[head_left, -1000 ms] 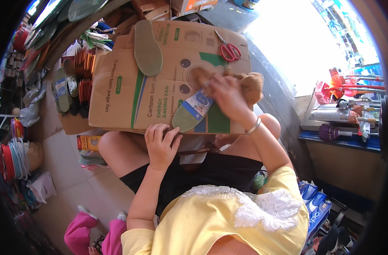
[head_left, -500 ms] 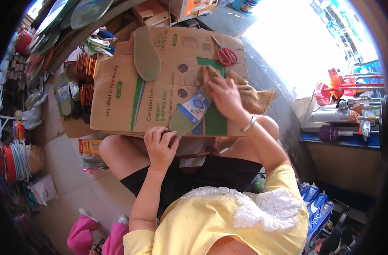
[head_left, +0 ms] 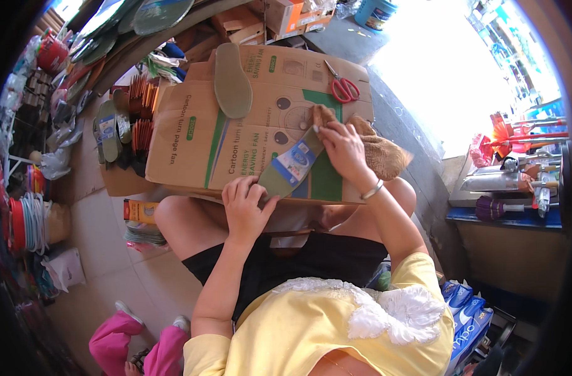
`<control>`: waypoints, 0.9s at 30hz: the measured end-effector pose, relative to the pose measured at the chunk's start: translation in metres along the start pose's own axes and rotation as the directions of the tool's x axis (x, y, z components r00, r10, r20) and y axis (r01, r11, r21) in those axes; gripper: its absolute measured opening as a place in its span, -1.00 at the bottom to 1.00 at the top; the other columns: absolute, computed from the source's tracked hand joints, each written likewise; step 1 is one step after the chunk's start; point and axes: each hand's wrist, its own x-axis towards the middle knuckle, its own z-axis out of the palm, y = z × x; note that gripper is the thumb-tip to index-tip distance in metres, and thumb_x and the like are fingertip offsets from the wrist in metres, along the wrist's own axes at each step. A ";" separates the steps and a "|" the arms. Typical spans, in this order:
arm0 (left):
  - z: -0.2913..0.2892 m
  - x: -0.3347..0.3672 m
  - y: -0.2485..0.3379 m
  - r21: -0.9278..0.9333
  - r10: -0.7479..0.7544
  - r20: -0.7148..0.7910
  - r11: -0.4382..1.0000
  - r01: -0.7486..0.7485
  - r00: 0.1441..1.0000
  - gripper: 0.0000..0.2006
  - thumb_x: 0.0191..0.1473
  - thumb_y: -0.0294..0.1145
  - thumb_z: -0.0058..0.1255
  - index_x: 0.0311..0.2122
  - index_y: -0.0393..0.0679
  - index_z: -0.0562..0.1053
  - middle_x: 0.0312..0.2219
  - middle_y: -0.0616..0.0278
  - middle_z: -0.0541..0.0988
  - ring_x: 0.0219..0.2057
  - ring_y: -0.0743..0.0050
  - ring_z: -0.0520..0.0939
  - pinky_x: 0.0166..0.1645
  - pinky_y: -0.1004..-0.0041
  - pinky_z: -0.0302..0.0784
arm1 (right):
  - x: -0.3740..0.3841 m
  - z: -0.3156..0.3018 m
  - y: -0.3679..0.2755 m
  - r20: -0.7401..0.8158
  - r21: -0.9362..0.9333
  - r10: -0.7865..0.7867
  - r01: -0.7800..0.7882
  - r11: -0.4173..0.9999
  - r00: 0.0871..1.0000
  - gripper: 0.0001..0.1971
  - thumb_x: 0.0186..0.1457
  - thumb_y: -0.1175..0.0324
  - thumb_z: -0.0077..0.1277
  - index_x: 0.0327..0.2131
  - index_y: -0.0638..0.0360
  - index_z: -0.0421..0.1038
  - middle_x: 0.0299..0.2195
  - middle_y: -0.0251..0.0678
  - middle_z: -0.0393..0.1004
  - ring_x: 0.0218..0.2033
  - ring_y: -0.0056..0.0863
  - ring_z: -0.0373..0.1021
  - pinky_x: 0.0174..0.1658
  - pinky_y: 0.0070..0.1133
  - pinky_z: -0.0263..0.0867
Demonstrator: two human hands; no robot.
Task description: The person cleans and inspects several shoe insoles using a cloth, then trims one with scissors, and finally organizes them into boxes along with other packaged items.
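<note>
A grey-green shoe insole [head_left: 275, 182] with a blue and white paper band [head_left: 294, 163] round its middle lies slantwise on a flattened-looking cardboard box [head_left: 173, 141]. My left hand [head_left: 245, 203] has its curled fingers and thumb at the insole's near end. At the far end, the closed fingers of my right hand [head_left: 343, 149] are on the insole's tip, partly covering it. A crumpled brown cloth [head_left: 385, 156] lies beside and behind my right hand. Another plain insole [head_left: 232, 84] rests farther left on the box, and red-handled scissors [head_left: 345, 89] lie at its far right.
Banded insoles [head_left: 107, 131] and orange-brown items stand left of the box. Brushes and tools [head_left: 511, 182] fill a shelf at the right. A blue bucket [head_left: 375, 14] stands far back. Another person's pink-trousered legs [head_left: 115, 335] show at lower left.
My right hand has shifted off the brown cloth and onto the insole's far tip. My left fingers have closed in at its near end. The whole view has shifted slightly.
</note>
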 end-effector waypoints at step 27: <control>-0.100 -0.073 -0.058 -0.560 -0.698 0.064 0.566 0.605 0.713 -0.83 0.09 -0.55 -0.05 -0.17 -0.19 0.38 -0.34 0.33 0.48 -0.30 0.64 0.47 -0.19 0.62 0.38 | 0.034 0.040 -0.072 0.203 0.165 -0.323 0.293 0.942 0.924 -0.67 -0.09 0.42 -0.06 -0.16 -0.03 0.44 -0.13 -0.40 0.37 -0.16 -0.31 0.25 -0.07 -0.40 0.20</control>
